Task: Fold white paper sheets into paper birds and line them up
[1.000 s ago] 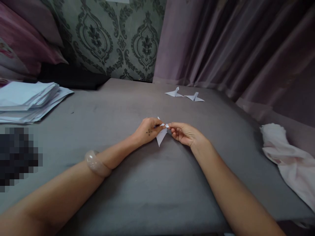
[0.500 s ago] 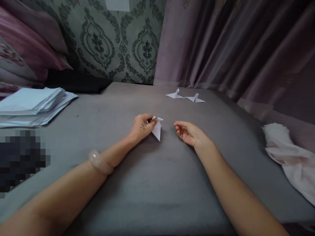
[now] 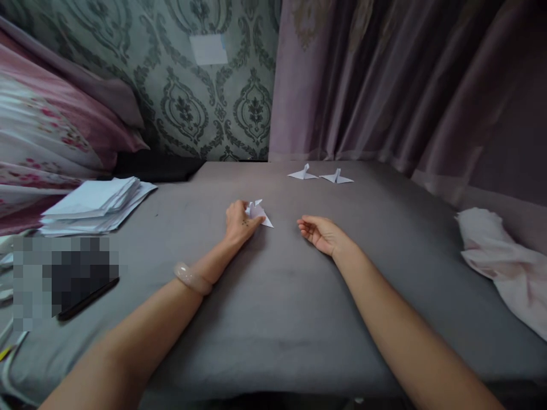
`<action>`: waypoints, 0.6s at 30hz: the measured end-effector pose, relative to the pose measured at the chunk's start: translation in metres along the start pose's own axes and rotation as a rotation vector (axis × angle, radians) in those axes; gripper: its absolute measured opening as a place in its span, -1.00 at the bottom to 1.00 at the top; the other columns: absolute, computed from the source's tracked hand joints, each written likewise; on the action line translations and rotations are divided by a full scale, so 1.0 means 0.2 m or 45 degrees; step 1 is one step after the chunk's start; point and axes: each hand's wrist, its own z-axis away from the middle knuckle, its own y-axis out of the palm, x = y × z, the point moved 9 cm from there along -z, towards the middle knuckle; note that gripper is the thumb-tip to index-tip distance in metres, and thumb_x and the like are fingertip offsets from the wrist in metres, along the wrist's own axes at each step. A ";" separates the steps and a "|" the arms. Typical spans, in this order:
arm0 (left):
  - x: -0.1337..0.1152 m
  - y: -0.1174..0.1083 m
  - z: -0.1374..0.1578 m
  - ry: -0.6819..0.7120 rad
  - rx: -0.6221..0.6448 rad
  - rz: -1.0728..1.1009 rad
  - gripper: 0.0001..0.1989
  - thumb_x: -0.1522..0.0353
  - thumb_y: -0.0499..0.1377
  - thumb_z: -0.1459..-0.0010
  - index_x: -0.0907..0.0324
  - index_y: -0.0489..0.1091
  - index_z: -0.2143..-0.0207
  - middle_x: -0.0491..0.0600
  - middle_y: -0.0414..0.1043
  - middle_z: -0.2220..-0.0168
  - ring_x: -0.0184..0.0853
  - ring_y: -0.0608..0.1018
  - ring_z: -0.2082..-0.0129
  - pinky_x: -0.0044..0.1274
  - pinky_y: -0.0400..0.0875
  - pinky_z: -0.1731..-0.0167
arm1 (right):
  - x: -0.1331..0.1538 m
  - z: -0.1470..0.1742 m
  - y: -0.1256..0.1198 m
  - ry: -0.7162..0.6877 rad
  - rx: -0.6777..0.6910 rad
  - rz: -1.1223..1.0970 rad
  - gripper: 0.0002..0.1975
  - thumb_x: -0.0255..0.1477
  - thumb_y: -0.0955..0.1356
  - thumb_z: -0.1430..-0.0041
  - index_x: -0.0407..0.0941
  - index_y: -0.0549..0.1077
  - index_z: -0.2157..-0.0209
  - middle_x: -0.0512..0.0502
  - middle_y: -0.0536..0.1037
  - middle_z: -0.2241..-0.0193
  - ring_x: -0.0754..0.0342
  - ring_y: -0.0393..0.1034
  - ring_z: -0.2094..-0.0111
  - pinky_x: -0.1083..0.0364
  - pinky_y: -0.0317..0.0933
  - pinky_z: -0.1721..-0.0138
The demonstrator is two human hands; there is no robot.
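A folded white paper crane (image 3: 257, 212) is at the middle of the grey cloth surface (image 3: 273, 307). My left hand (image 3: 240, 222), with a pale bangle on its wrist, grips the crane from the left between thumb and fingers, which hide part of it. To the right, my right hand (image 3: 318, 232) hovers apart from the crane, its fingers curled together with nothing seen in them. Two similar paper cranes, a left one (image 3: 302, 172) and a right one (image 3: 337, 177), rest side by side farther back.
At the left lies a stack of white paper (image 3: 92, 199), with a blurred-out dark object (image 3: 85, 279) in front of it. A crumpled pale cloth (image 3: 491, 245) lies at the right edge. Purple curtains (image 3: 363, 85) and a patterned wall (image 3: 217, 97) close off the back.
My left hand has shifted left with the crane and turned it, so its point now aims right. My right hand stays nearly where it was. The view has tilted up slightly.
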 end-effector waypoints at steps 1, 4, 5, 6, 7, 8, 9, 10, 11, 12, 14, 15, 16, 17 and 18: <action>0.02 -0.01 0.00 -0.043 0.006 -0.070 -0.49 0.19 0.34 0.11 0.29 0.39 0.13 0.14 0.43 0.14 -0.13 0.43 0.09 -0.42 0.30 0.12 | 0.00 0.00 0.00 -0.006 0.005 -0.004 -0.78 -0.67 0.30 -0.16 -0.23 0.43 0.54 -0.06 0.51 0.61 0.25 0.37 0.62 0.27 0.32 0.57; 0.08 0.00 0.02 -0.147 0.105 -0.165 -0.61 0.15 0.28 0.04 0.24 0.45 0.24 0.12 0.49 0.20 -0.12 0.48 0.14 -0.41 0.32 0.16 | 0.00 0.00 0.00 -0.026 0.017 -0.011 -0.79 -0.67 0.30 -0.16 -0.23 0.41 0.53 -0.07 0.52 0.60 0.25 0.37 0.62 0.27 0.32 0.57; 0.09 0.01 0.02 -0.154 0.141 -0.168 -0.67 0.17 0.26 0.02 0.22 0.47 0.27 0.10 0.52 0.23 -0.13 0.50 0.17 -0.42 0.32 0.18 | 0.00 0.00 0.01 -0.031 0.022 -0.011 -0.79 -0.67 0.30 -0.16 -0.22 0.41 0.53 -0.07 0.52 0.60 0.24 0.37 0.62 0.27 0.32 0.57; 0.09 0.02 0.02 -0.154 0.167 -0.168 -0.72 0.19 0.24 -0.01 0.21 0.49 0.31 0.08 0.54 0.26 -0.14 0.52 0.20 -0.43 0.32 0.20 | 0.00 0.00 0.01 -0.035 0.025 -0.011 -0.79 -0.67 0.29 -0.17 -0.21 0.40 0.53 -0.07 0.52 0.61 0.24 0.37 0.62 0.27 0.31 0.58; 0.09 0.02 0.02 -0.156 0.179 -0.169 -0.76 0.21 0.21 -0.03 0.20 0.50 0.34 0.07 0.55 0.30 -0.15 0.53 0.22 -0.44 0.32 0.21 | 0.00 0.00 0.01 -0.039 0.029 -0.011 -0.79 -0.67 0.29 -0.17 -0.21 0.39 0.53 -0.07 0.53 0.61 0.24 0.37 0.62 0.27 0.31 0.58; 0.08 0.03 0.02 -0.159 0.179 -0.172 -0.79 0.24 0.20 -0.04 0.19 0.51 0.37 0.06 0.56 0.32 -0.16 0.54 0.23 -0.45 0.32 0.23 | 0.00 0.00 0.01 -0.043 0.032 -0.010 -0.79 -0.67 0.29 -0.16 -0.20 0.39 0.52 -0.06 0.53 0.61 0.24 0.37 0.62 0.27 0.31 0.59; 0.08 0.03 0.02 -0.168 0.171 -0.178 -0.81 0.27 0.18 -0.05 0.19 0.51 0.38 0.06 0.56 0.34 -0.16 0.55 0.24 -0.46 0.32 0.24 | 0.00 0.01 0.02 -0.046 0.037 -0.008 -0.80 -0.67 0.29 -0.16 -0.20 0.38 0.52 -0.06 0.53 0.61 0.24 0.37 0.63 0.27 0.31 0.58; 0.07 0.04 0.00 -0.179 0.164 -0.184 -0.82 0.29 0.17 -0.06 0.19 0.52 0.39 0.06 0.57 0.35 -0.17 0.56 0.25 -0.46 0.33 0.25 | 0.00 0.01 0.02 -0.049 0.041 -0.006 -0.81 -0.67 0.29 -0.16 -0.20 0.38 0.51 -0.07 0.53 0.61 0.24 0.36 0.63 0.27 0.31 0.58; 0.07 0.04 -0.02 -0.192 0.155 -0.192 -0.83 0.31 0.16 -0.06 0.19 0.52 0.39 0.07 0.57 0.36 -0.16 0.57 0.25 -0.47 0.33 0.26 | 0.00 0.01 0.02 -0.052 0.045 -0.003 -0.81 -0.67 0.29 -0.16 -0.19 0.38 0.50 -0.07 0.53 0.61 0.24 0.36 0.63 0.27 0.31 0.58; 0.06 0.05 -0.05 -0.204 0.143 -0.200 -0.82 0.32 0.15 -0.06 0.19 0.53 0.39 0.08 0.58 0.35 -0.15 0.57 0.24 -0.47 0.33 0.26 | 0.00 0.01 0.02 -0.055 0.048 0.000 -0.82 -0.67 0.29 -0.15 -0.19 0.38 0.49 -0.07 0.53 0.61 0.24 0.36 0.64 0.27 0.31 0.58; 0.04 0.06 -0.13 -0.229 0.101 -0.220 -0.80 0.31 0.14 -0.07 0.20 0.54 0.34 0.12 0.58 0.30 -0.12 0.57 0.19 -0.46 0.34 0.25 | 0.00 0.01 0.03 -0.063 0.047 0.007 -0.83 -0.68 0.29 -0.13 -0.18 0.38 0.48 -0.06 0.53 0.62 0.24 0.36 0.64 0.27 0.30 0.58; 0.03 0.07 -0.18 -0.241 0.074 -0.230 -0.77 0.31 0.13 -0.09 0.20 0.54 0.30 0.15 0.58 0.26 -0.10 0.57 0.15 -0.45 0.35 0.23 | 0.00 0.01 0.03 -0.069 0.048 0.010 -0.83 -0.68 0.30 -0.12 -0.17 0.37 0.48 -0.05 0.53 0.62 0.24 0.37 0.64 0.27 0.30 0.58; 0.01 0.08 -0.23 -0.248 0.048 -0.239 -0.75 0.31 0.11 -0.11 0.21 0.54 0.26 0.17 0.57 0.22 -0.08 0.56 0.11 -0.44 0.35 0.20 | 0.00 0.01 0.03 -0.078 0.050 0.012 -0.84 -0.68 0.30 -0.11 -0.17 0.37 0.47 -0.05 0.53 0.62 0.23 0.37 0.63 0.27 0.30 0.57; -0.01 0.10 -0.29 -0.260 0.024 -0.245 -0.72 0.31 0.10 -0.12 0.22 0.53 0.21 0.19 0.56 0.18 -0.06 0.54 0.08 -0.42 0.35 0.18 | -0.01 0.01 0.03 -0.085 0.053 0.016 -0.85 -0.67 0.31 -0.10 -0.17 0.36 0.47 -0.05 0.54 0.61 0.23 0.37 0.63 0.27 0.29 0.57; -0.04 0.12 -0.34 -0.274 0.008 -0.247 -0.70 0.31 0.08 -0.14 0.23 0.52 0.17 0.21 0.55 0.15 -0.05 0.54 0.06 -0.41 0.35 0.17 | -0.01 0.01 0.03 -0.093 0.057 0.019 -0.86 -0.67 0.32 -0.08 -0.16 0.36 0.47 -0.04 0.53 0.62 0.23 0.37 0.63 0.27 0.28 0.58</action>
